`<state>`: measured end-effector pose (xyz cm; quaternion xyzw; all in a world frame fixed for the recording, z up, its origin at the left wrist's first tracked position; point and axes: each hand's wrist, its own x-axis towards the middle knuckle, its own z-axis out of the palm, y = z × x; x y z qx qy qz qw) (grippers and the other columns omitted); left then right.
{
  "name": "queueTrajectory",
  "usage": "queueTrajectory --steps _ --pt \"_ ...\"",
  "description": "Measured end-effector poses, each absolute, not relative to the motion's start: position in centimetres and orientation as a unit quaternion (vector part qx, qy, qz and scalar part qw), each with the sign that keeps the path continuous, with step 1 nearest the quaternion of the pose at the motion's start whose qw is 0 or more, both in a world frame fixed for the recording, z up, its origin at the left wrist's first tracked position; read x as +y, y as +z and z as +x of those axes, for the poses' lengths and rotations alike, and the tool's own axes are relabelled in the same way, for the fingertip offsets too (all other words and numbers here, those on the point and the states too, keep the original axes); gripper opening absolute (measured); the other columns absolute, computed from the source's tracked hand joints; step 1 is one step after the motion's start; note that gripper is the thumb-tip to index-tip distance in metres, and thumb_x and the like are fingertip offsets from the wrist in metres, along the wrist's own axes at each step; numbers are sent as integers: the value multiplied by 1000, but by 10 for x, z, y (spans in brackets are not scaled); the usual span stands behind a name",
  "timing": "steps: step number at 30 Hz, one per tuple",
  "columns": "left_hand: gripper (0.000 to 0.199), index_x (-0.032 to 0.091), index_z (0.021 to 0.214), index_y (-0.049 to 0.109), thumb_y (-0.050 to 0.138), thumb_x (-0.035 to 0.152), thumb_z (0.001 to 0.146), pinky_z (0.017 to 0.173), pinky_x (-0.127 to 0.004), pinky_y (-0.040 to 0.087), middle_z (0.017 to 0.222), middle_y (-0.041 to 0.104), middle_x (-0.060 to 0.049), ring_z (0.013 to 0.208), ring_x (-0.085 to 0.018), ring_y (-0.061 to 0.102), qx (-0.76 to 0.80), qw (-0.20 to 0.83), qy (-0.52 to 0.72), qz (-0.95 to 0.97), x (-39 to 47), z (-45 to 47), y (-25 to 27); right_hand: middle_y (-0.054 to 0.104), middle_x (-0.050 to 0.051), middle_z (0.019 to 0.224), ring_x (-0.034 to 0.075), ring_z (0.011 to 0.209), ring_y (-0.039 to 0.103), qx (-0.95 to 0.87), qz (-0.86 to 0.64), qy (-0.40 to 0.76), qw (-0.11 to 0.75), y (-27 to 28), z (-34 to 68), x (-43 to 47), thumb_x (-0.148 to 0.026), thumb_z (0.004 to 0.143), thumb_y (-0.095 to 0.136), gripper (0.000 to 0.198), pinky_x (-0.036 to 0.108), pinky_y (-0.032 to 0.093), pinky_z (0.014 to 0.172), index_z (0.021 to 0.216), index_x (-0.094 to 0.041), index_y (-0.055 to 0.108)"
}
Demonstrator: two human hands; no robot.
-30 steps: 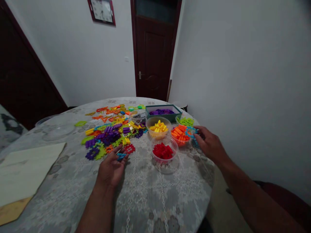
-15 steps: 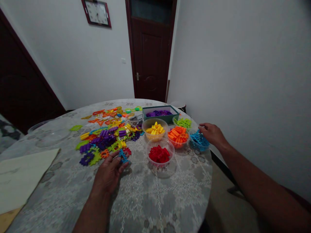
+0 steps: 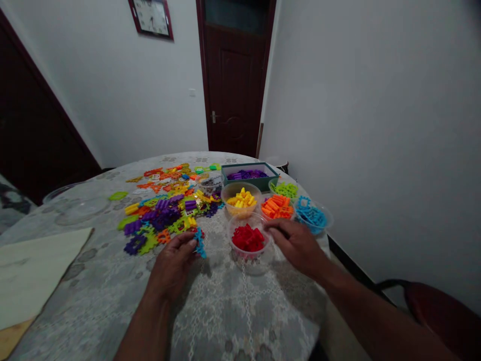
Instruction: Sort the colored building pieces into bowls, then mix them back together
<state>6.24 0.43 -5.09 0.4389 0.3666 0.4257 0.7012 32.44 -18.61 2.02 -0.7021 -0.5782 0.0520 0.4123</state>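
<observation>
My left hand [image 3: 176, 260] is closed on a flat blue building piece with notched edges [image 3: 200, 243], pinched between thumb and fingers just above the table. Over the right rim of the clear bowl of red pieces [image 3: 248, 238] is my right hand [image 3: 296, 245], its fingers drawn together. Nothing shows between its fingertips. Further right stands the bowl of blue pieces [image 3: 311, 218], one square blue piece lying on top. A bowl of orange pieces [image 3: 277, 206] is beside it, with the bowl of yellow pieces [image 3: 241, 199] to the left.
Mixed notched pieces [image 3: 161, 213] lie heaped beyond my left hand. At the back are a green box [image 3: 250, 176] of purple pieces, a bowl of light green pieces [image 3: 284, 190] and a clear bowl of dark pieces [image 3: 210, 181]. A pale sheet [image 3: 41, 271] lies at left.
My right hand has left the blue bowl and moved left to the red bowl. The blue piece in my left hand has shifted slightly right and turned more upright.
</observation>
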Motion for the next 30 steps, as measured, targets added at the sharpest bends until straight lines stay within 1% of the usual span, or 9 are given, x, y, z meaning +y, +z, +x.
queueTrajectory --steps 3,6,9,12,14,17,22,26,30 --pt "48 19 98 76 101 33 59 76 -32 64 94 76 -4 83 -20 72 334 718 395 465 -3 63 -46 79 6 110 21 90 73 -641 -637 115 412 10 263 -171 -30 99 61 25 35 56 85 122 -25 72" --pt "44 20 92 75 101 34 59 74 -31 63 87 74 -2 79 -19 71 316 720 366 498 -10 64 -42 77 5 110 20 83 71 -653 -617 150 412 -5 224 -152 -31 97 68 29 34 55 81 125 -26 68" --pt "40 19 84 73 101 34 60 70 -29 62 81 71 -2 77 -19 70 295 729 346 513 -14 63 -40 75 5 104 21 91 70 -649 -618 129 424 -17 210 -137 -21 96 65 19 34 54 84 114 -25 68" --pt "39 19 85 74 101 34 61 77 -36 64 86 73 -4 85 -23 72 277 746 338 503 -15 62 -40 75 5 104 22 94 70 -646 -615 114 437 -14 219 -137 -17 97 62 19 35 54 86 113 -24 69" --pt "40 19 90 75 100 35 63 77 -39 65 92 74 -7 91 -26 72 279 741 351 500 -14 63 -40 76 6 109 22 100 71 -648 -614 81 444 -1 240 -145 -20 99 60 21 37 55 92 117 -25 70" --pt "42 18 94 76 99 38 65 71 -34 64 94 74 -8 90 -25 71 309 713 399 488 -11 63 -40 76 8 120 24 112 69 -623 -648 -18 438 30 299 -164 -22 101 55 25 41 52 103 120 -25 71" --pt "46 17 94 74 98 42 62 61 -27 59 89 70 -5 80 -19 65 372 663 472 447 -2 63 -43 77 11 119 27 108 71 -508 -781 -169 321 63 437 -193 -28 98 55 28 40 52 103 116 -22 75" --pt "48 17 94 73 95 43 60 57 -25 55 85 68 -3 76 -18 62 396 633 496 443 5 63 -50 79 12 113 26 107 71 -498 -838 -144 174 44 516 -199 -22 94 54 29 37 51 103 107 -17 79" --pt "49 19 97 73 93 46 62 58 -25 55 82 68 -2 75 -18 62 418 611 495 456 8 62 -54 81 14 108 25 101 73 -488 -851 -119 155 15 545 -197 -21 91 55 30 33 53 96 102 -15 83"
